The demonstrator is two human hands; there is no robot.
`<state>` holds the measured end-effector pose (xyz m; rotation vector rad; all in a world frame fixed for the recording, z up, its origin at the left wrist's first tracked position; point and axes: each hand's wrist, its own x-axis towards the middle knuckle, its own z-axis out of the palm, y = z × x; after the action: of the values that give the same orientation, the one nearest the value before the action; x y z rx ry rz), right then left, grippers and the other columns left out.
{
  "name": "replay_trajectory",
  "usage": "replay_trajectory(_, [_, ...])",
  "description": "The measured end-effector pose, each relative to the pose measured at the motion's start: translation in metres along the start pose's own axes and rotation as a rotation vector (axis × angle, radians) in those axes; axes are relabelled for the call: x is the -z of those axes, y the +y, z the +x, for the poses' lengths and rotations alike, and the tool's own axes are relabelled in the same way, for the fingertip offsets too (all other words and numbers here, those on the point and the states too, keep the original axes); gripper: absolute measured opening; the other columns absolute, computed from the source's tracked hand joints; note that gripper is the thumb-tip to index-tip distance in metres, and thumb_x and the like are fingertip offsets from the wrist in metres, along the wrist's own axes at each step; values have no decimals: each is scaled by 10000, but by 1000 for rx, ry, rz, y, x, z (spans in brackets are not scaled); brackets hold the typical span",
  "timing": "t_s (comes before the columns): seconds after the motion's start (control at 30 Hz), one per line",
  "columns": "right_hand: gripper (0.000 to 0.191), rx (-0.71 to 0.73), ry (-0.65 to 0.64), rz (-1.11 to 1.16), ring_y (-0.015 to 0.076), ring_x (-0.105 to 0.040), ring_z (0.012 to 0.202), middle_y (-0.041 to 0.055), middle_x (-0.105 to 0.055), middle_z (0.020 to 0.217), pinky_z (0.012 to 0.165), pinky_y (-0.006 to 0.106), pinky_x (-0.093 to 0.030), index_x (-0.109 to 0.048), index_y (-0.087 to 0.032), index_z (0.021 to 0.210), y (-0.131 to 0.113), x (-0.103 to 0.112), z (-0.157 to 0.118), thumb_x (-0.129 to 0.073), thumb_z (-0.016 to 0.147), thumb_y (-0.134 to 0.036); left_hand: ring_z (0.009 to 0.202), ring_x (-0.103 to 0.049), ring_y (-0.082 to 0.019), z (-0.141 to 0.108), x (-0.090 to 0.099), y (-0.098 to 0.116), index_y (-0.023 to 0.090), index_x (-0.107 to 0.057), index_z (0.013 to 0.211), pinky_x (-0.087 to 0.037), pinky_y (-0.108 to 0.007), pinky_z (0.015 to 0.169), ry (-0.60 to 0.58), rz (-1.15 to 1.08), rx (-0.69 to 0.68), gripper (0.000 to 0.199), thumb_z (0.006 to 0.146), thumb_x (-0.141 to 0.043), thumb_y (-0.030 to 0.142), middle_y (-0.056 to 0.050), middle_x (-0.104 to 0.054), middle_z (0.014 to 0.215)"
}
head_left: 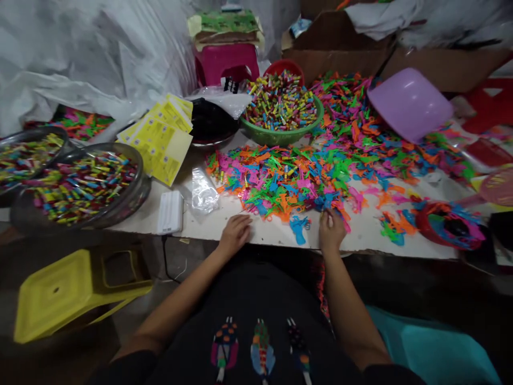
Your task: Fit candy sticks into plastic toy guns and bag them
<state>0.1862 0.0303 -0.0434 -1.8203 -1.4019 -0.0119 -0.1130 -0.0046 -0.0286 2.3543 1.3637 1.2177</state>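
My left hand rests at the front edge of the table, its fingers loosely bent and slightly apart, with nothing visible in them. My right hand reaches to the near side of a heap of small coloured plastic toy pieces. Its fingertips are pinched together at a blue plastic piece, partly hidden by the fingers. Between the hands, a separate light blue plastic piece lies near the edge.
Behind the heap stands a green basin of small multicoloured tubes. More tubes fill clear bowls at left. Nearby are yellow printed sheets, a white power bank, a clear bag, a purple scoop and a red ring-shaped container.
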Motion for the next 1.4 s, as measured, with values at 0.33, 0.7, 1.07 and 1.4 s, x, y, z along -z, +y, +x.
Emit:
replay_trajectory(0.33, [342,-434,-226,-203,191,-512,636,70,-611,636,617,310,-383,-646,-143,707,-8,13,21,-534,662,-462,832,-553,-161,17,0,-4,189,-621,968,-463,-310,762,89,13,172,212,790,-507,181,-54,-645,872])
replay_trajectory(0.7, [300,-627,-124,293,93,-319,433,-30,-403,427,451,270,-264,-535,-174,535,-26,42,63,-593,609,-458,821,-543,-164,25,16,-29,165,-629,918,-456,-307,752,133,184,214,179,786,-509,186,-61,-635,850])
replay_trajectory(1.07, [438,-147,-121,-425,312,-534,809,196,-602,845,662,441,-377,-658,-107,858,-24,36,61,-474,718,-478,1114,-463,-220,54,13,-58,124,-512,1135,-385,-383,938,67,304,360,349,803,-455,215,-137,-540,1165])
replay_trajectory(1.4, [421,500,-357,-355,286,-275,1259,96,-322,1384,975,494,-228,-514,-257,1178,-17,-13,0,-464,777,-377,1162,-403,-302,54,-19,-29,111,-535,1090,-343,-484,902,-129,331,383,313,834,-411,240,-195,-499,1206])
